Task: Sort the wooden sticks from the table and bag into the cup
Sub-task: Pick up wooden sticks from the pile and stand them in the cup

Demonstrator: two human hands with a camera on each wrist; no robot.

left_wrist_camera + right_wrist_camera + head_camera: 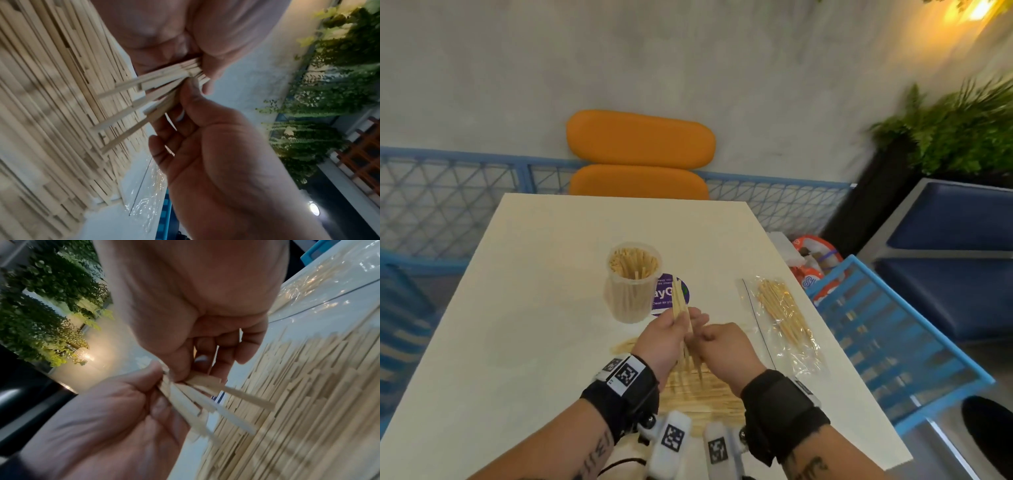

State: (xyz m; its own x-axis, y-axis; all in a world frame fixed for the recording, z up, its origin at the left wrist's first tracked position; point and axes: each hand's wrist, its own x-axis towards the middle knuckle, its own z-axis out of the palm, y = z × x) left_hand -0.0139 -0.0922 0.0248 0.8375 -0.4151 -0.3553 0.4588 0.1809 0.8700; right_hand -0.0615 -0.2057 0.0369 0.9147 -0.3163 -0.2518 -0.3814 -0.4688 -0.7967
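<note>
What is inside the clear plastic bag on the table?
The clear plastic bag holds a bundle of wooden sticks, lying flat. Glare on the plastic hides their exact number.

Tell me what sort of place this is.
Probably a cafe or restaurant seating area, perhaps a patio. A white table faces an orange chair, with a blue lattice railing behind, a blue bench at the right, and planters of greenery.

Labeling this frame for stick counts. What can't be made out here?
- Head view: sticker text cut off by cup and held sticks.
- Head view: loose pile partly hidden behind left hand and right hand.
- Wrist views: pile blurred, uncountable.
- Bag: glare hides count.
</note>
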